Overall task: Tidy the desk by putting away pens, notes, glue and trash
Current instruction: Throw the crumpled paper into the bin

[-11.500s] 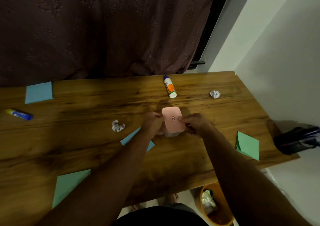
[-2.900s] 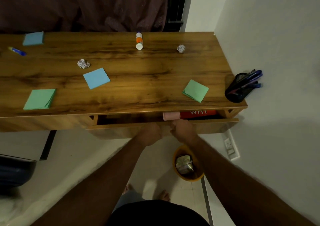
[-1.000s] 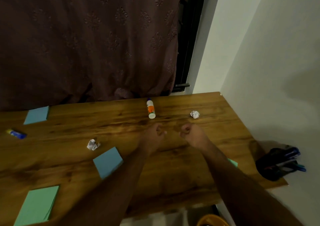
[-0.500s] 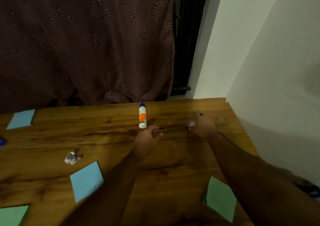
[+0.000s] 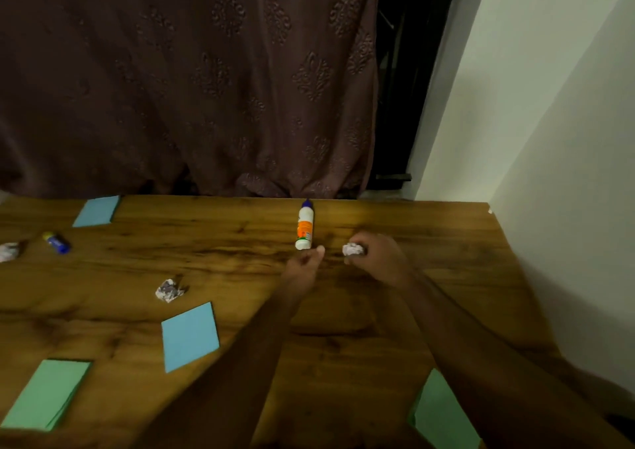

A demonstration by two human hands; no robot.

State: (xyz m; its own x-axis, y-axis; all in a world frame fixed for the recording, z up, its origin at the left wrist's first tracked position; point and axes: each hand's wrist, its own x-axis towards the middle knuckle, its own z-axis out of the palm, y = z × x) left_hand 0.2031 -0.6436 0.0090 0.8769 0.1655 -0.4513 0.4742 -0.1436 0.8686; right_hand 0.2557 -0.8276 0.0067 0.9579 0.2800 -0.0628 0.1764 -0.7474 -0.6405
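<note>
- Our right hand (image 5: pixel 379 263) pinches a crumpled paper ball (image 5: pixel 353 249) at the fingertips, low over the counter (image 5: pixel 395 331).
- Our left hand (image 5: pixel 304 266) is loosely curled and holds nothing; its thumb tip sits just short of the glue bottle (image 5: pixel 304 226).
- The bottle lies flat, long axis pointing away from us, cap at the far end, base nearest the left hand, which is the closer hand for it.
- Further left: second paper ball (image 5: pixel 168 290), blue note (image 5: pixel 190 336), glue stick (image 5: pixel 56 242).

Glue bottle (image 5: pixel 304 227): white, orange label, lying flat at desk's (image 5: pixel 343 311) far edge. Right of it, paper ball (image 5: pixel 353 249) pinched in right hand (image 5: pixel 379 261); 2 more balls (image 5: pixel 168 290) (image 5: pixel 8 251) and a blue glue stick (image 5: pixel 57 242) left.
</note>
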